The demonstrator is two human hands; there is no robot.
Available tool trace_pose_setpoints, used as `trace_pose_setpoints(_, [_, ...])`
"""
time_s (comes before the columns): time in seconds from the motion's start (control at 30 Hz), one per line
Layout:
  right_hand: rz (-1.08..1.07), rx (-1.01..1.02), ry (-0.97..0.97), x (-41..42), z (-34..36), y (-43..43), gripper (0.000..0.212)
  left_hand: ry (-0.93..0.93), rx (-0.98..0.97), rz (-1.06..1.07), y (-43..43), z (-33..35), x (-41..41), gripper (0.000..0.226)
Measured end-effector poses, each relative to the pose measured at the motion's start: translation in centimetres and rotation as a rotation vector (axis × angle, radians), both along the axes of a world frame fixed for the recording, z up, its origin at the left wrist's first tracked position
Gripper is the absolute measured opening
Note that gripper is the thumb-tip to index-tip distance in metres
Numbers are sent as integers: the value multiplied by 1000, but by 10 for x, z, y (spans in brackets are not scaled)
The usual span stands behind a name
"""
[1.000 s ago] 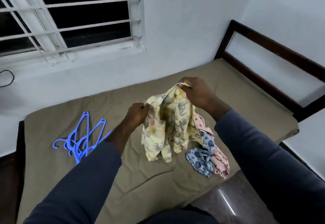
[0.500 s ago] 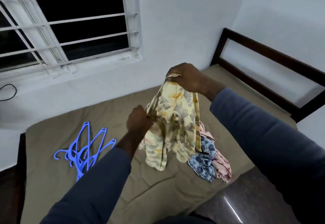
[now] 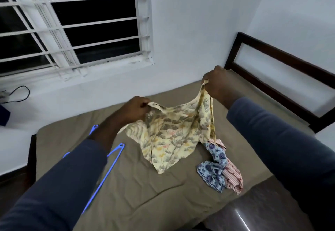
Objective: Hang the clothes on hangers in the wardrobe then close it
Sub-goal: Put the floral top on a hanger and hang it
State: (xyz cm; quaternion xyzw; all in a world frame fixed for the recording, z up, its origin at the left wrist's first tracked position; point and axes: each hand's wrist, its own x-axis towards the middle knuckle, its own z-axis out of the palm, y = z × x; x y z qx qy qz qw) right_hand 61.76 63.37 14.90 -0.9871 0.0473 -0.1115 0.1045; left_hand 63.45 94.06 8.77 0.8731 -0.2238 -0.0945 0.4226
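Hanging floral garment (image 3: 170, 136), stretched sideways, perhaps hem-down

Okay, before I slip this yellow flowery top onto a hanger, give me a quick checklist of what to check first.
1. Left hand and right hand both grip the yellow top: ok.
2. Top spread open between them: ok.
3. Blue hangers on the bed, partly behind the left sleeve: ok.
4. A hand free for a hanger: not ok.
5. Top clear of the blue floral cloth beside it: cannot tell.
6. Wardrobe open: cannot tell, out of view.
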Motion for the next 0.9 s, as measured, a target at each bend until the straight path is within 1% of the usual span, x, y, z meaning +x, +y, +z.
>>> trace_pose_setpoints(0.03, [1, 62, -9, -1, 3, 6, 28, 3, -14, -81, -11, 7, -8, 10])
trace_pose_setpoints(0.07, [29, 138, 4, 0, 4, 13, 30, -33, -31, -130, -23, 12, -15, 12])
trace_pose_setpoints(0.13, [170, 279, 100, -1, 10, 31, 34, -110, -37, -165, -45, 23, -21, 17])
trace_pose_setpoints(0.2, [329, 498, 209, -7, 18, 48, 39, -156, -55, -174, -56, 33, -21, 20])
trace_pose_setpoints(0.23, [390, 609, 228, -12, 23, 56, 40, -175, -86, -178, -59, 37, -19, 19])
trace_pose_setpoints(0.3, [471, 785, 204, -17, 30, 66, 38, -157, -175, -201, -62, 40, -18, 20])
trace_pose_setpoints(0.33, [488, 856, 180, -19, 32, 69, 34, -137, -206, -206, -63, 41, -20, 20])
trace_pose_setpoints(0.37, [476, 915, 143, -21, 33, 71, 27, -124, -197, -171, -64, 40, -21, 17])
trace_pose_setpoints(0.4, [421, 944, 72, -21, 30, 71, 20, -153, -158, -108, -66, 38, -20, 11])
trace_pose_setpoints(0.43, [329, 917, -28, -23, 27, 70, 13, -232, -97, -21, -67, 34, -16, 11])
trace_pose_setpoints(0.47, [217, 851, -126, -24, 20, 69, 8, -311, -24, 70, -67, 29, -11, 17])
trace_pose_setpoints(0.5, [122, 787, -169, -28, 13, 67, 17, -347, 28, 161, -66, 26, -7, 22])
trace_pose_setpoints(0.53, [68, 773, -113, -31, 4, 67, 30, -331, 29, 242, -65, 22, -3, 28])
trace_pose_setpoints(0.57, [59, 805, 14, -36, -4, 70, 40, -278, 0, 291, -66, 22, -3, 35])
trace_pose_setpoints(0.6, [74, 826, 147, -39, -12, 73, 46, -183, -66, 302, -67, 22, -2, 39])
trace_pose_setpoints(0.63, [106, 845, 237, -42, -19, 77, 48, -45, -172, 276, -69, 23, -4, 39])
trace_pose_setpoints(0.67, [146, 884, 267, -42, -26, 78, 46, 95, -292, 228, -70, 27, -8, 34])
trace_pose_setpoints(0.7, [197, 967, 253, -41, -30, 79, 40, 230, -399, 186, -71, 30, -11, 28])
trace_pose_setpoints(0.73, [252, 1044, 215, -38, -33, 78, 31, 347, -482, 152, -71, 33, -13, 22])
trace_pose_setpoints(0.77, [285, 1056, 167, -34, -35, 76, 26, 421, -542, 120, -69, 33, -13, 22])
trace_pose_setpoints(0.8, [288, 1009, 123, -30, -38, 74, 21, 447, -574, 85, -66, 35, -12, 23])
trace_pose_setpoints(0.83, [271, 948, 100, -26, -39, 70, 15, 429, -574, 62, -63, 34, -10, 26])
trace_pose_setpoints(0.87, [242, 905, 82, -22, -41, 67, 11, 378, -560, 61, -57, 33, -8, 32])
trace_pose_setpoints(0.9, [192, 884, 57, -17, -41, 63, 12, 301, -534, 78, -50, 29, -4, 37])
